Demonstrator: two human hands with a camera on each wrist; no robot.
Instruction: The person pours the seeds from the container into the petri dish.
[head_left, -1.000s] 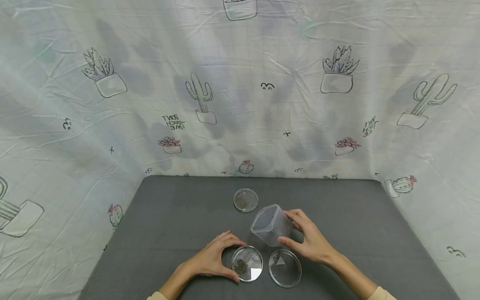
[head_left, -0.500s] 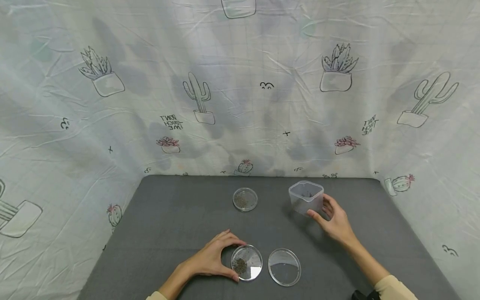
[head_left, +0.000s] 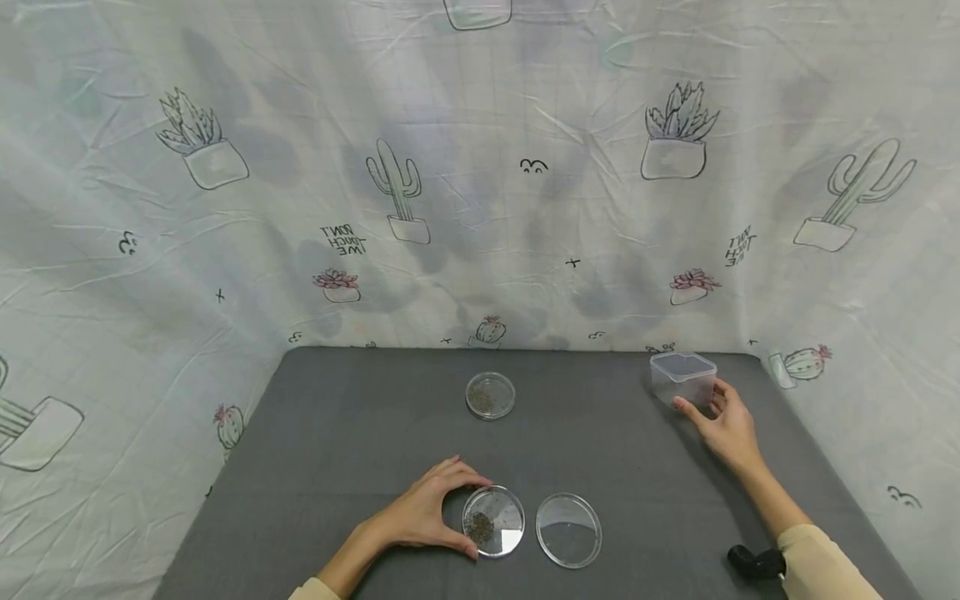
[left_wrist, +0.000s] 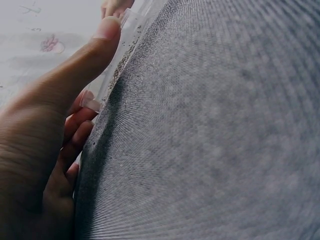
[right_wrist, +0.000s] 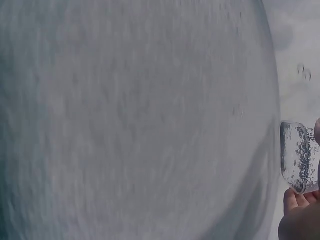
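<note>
- Left hand, near edge of the grey table: fingers and thumb curl round the rim of the seeded petri dish, gripping it from its 9 o'clock side. Left wrist view confirms the thumb pressed on the rim, with dark grains inside. Dish lies flat.
- Empty petri dish lies just beside the seeded one, at its 3 o'clock. The two are close, but I cannot tell whether the rims touch. Neither hand is on it.
- Black object near the right sleeve, at about 4 o'clock from the dishes; identity unclear.
- Second seeded dish sits mid-table at 12 o'clock from the held dish, well apart, untouched.
- Right hand is far out at about 2 o'clock, fingers loosely extended, fingertips touching the near wall of the clear plastic container; grip not closed. The container stands upright at the far right corner, a few grains inside in the right wrist view.
- Key relation: the right hand is nearer the container, the left hand nearer the dishes; nothing stands between them.
- Cactus-print cloth backs the table.
</note>
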